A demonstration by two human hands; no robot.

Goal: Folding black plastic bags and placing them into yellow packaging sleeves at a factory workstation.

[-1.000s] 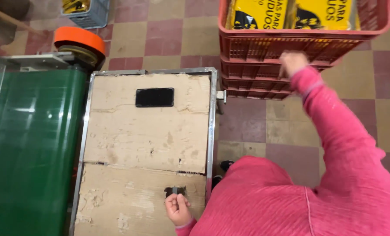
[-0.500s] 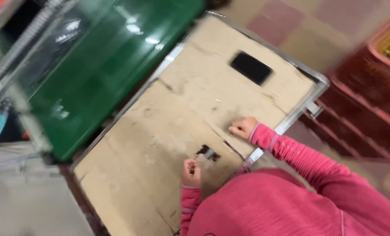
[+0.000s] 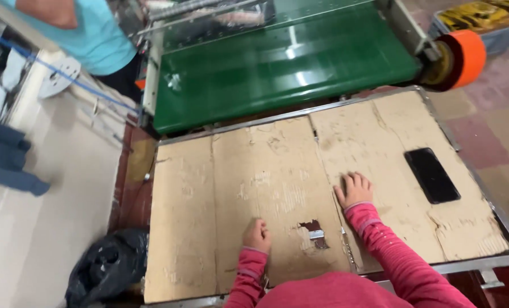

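Since half a second ago our right hand (image 3: 354, 190) has come in from the table's right edge and lies flat, fingers spread, on the cardboard sheet (image 3: 266, 171); our left hand (image 3: 257, 235) rests curled in a fist, holding nothing. The worn, torn tan cardboard covers the near table. We count one black phone (image 3: 432, 175) at right and one green conveyor belt (image 3: 288, 68) beyond.

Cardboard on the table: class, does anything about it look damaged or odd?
Yes. The cardboard is worn, with a torn hole showing metal beneath, between the left hand and the right hand. A black phone lies on it too.
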